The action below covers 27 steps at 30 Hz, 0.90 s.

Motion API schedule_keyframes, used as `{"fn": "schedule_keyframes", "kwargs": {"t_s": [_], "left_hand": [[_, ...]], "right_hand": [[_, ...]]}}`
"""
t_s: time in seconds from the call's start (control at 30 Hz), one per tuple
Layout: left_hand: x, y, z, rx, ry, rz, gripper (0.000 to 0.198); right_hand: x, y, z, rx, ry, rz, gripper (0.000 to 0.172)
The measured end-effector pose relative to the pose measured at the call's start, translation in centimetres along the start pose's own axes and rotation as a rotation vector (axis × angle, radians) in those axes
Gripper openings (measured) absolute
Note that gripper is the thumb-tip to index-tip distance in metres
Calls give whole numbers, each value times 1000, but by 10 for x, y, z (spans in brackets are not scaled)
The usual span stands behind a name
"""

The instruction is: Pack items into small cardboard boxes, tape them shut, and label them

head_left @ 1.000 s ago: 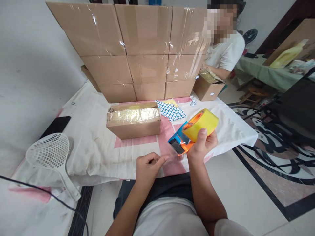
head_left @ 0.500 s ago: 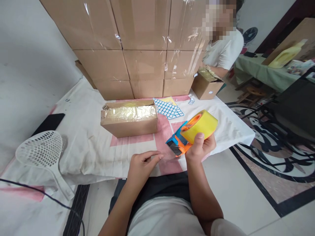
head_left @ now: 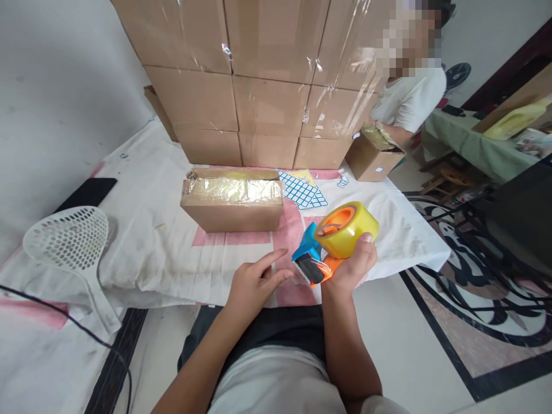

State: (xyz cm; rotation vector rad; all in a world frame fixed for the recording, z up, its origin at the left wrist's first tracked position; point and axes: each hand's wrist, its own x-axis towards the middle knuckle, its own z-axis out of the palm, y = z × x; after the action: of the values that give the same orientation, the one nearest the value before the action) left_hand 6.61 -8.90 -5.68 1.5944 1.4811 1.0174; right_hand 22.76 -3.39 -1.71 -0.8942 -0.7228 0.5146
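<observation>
My right hand (head_left: pixel 356 261) grips a tape dispenser (head_left: pixel 310 267) with an orange handle, a blue top piece and a black front part. A thick roll of yellow tape (head_left: pixel 360 230) is fitted on it. Just left of the dispenser's front, my left hand (head_left: pixel 254 282) is open, thumb and forefinger apart. Its fingertips are close to the tape's clear end, and whether they touch it is hard to tell. Beyond my left hand a cardboard box (head_left: pixel 233 217) stands on the table, shiny yellowish tape along its top and a ragged left end.
Taped cardboard boxes (head_left: pixel 271 109) form a wall at the back. Blue-patterned label sheets (head_left: pixel 302 190) lie before it. A white perforated scoop (head_left: pixel 69 238) and a black flat object (head_left: pixel 88 192) are at left. At right, a person (head_left: pixel 414 98) is by another box (head_left: pixel 371 158).
My left thumb and forefinger have spread from a near pinch. The dispenser has turned and dropped slightly in my right hand. The whole view has shifted a little.
</observation>
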Motion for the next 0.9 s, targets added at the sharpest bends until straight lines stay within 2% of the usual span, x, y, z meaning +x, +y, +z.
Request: {"fn": "schedule_keyframes", "kwargs": {"t_s": [0.1, 0.2, 0.37, 0.47, 0.6, 0.9], "left_hand": [[1, 2, 0, -41, -80, 10, 31], [0, 2, 2, -94, -127, 31, 37], [-3, 2, 6, -30, -109, 9, 56], [-4, 5, 8, 4, -99, 45, 58], [-4, 9, 8, 11, -80, 87, 58], [-5, 10, 6, 19, -75, 111, 58]], "right_hand": [[-3, -4, 5, 40, 28, 81, 33], [-6, -6, 8, 68, 13, 164, 33], [-7, -6, 8, 169, -15, 376, 37], [-6, -8, 8, 209, -70, 475, 37], [-6, -9, 8, 223, -118, 639, 48], [-7, -7, 6, 261, -149, 670, 47]]}}
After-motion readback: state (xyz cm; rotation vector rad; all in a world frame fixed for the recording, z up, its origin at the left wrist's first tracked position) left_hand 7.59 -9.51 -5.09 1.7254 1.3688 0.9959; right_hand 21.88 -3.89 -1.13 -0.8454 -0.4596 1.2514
